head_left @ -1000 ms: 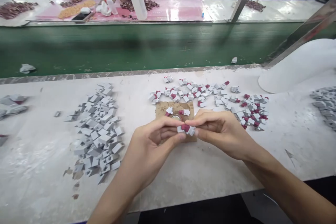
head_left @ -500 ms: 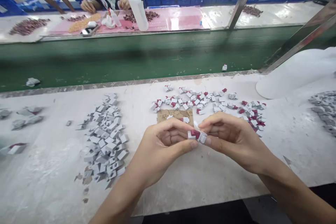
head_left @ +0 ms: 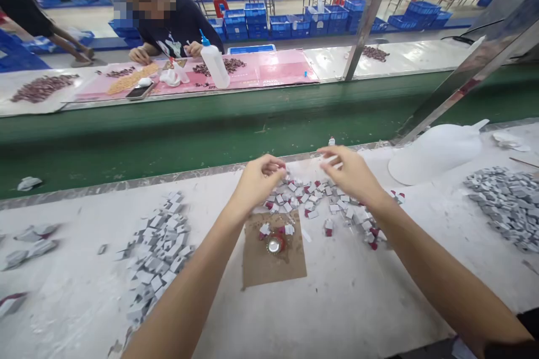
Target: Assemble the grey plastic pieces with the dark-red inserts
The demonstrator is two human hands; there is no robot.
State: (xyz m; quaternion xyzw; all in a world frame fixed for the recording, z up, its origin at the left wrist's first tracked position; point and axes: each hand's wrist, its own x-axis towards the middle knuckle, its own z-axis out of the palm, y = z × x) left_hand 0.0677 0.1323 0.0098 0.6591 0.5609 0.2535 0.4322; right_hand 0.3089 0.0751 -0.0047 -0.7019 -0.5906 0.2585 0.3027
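Note:
My left hand (head_left: 261, 182) is over the far left of a scatter of small grey-and-maroon plastic parts (head_left: 305, 199). Its fingertips are pinched together, with a bit of maroon from one such part (head_left: 283, 168) showing at them; the rest is hidden. To the right, my right hand (head_left: 351, 174) hovers above the far side of the same scatter, fingers loosely bent and apart, nothing visible in them. Nearer me, a brown cardboard square (head_left: 273, 275) bears a metal bottle cap (head_left: 275, 244) and a couple of grey-and-maroon parts.
Grey parts lie in a heap (head_left: 158, 258) at left and another heap (head_left: 505, 205) at right. A white rounded object (head_left: 435, 154) sits near a metal post (head_left: 366, 17). Past the green belt (head_left: 202, 134), a person (head_left: 177, 28) works near a white squeeze bottle (head_left: 215, 64).
Both hands have moved forward and apart from the part they held together. The right hand has let go. The view has tilted up, and the cardboard with its bottle cap is uncovered.

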